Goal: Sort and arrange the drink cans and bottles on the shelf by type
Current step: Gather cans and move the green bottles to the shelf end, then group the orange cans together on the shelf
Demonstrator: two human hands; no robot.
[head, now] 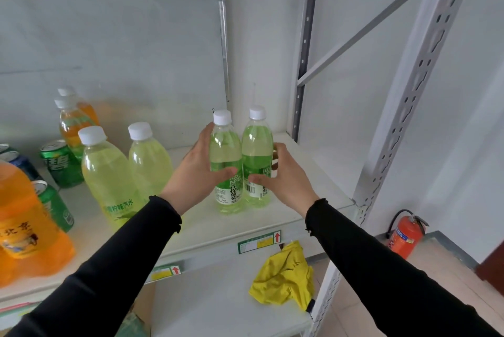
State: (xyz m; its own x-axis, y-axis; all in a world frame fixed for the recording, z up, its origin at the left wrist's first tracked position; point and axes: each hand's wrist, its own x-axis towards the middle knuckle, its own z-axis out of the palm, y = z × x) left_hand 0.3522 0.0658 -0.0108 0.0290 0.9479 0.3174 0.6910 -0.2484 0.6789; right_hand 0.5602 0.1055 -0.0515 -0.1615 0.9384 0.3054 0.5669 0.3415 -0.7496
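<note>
Two green bottles [241,162], white-capped, upright and touching side by side on the white shelf [308,173], towards its right end; labels facing forward, a barcode visible on the right one. Left hand [196,170] wrapped round the left bottle of the pair, thumb across the front of its label, fingers behind and hidden. Right hand [286,176] curled round the right bottle of the pair, thumb on the label near the barcode, fingertips at the far side. Both forearms in black sleeves [381,263].

Left of the green pair: two pale yellow-green bottles [128,170], also white-capped and upright, the nearer one larger in view, printed with Chinese characters low on its body. Further left of the pair and deeper on the shelf: two orange bottles [71,124], one behind the other. Beside these, a green can [61,163] standing upright; a second green can [54,206] nearer the shelf front; a blue can [20,162] at the far left, partly cut off. Nearest the camera, far left of the pair: a large orange bottle [24,227] with a yellow label, blurred.

Below the green pair: a green-and-yellow price tag [259,242] with a red arrow on the shelf edge; a crumpled yellow cloth [283,276] on the lower shelf. Right of the pair: the grey perforated upright [420,75] of the rack, and beyond it a red fire extinguisher [406,236] on the floor.
</note>
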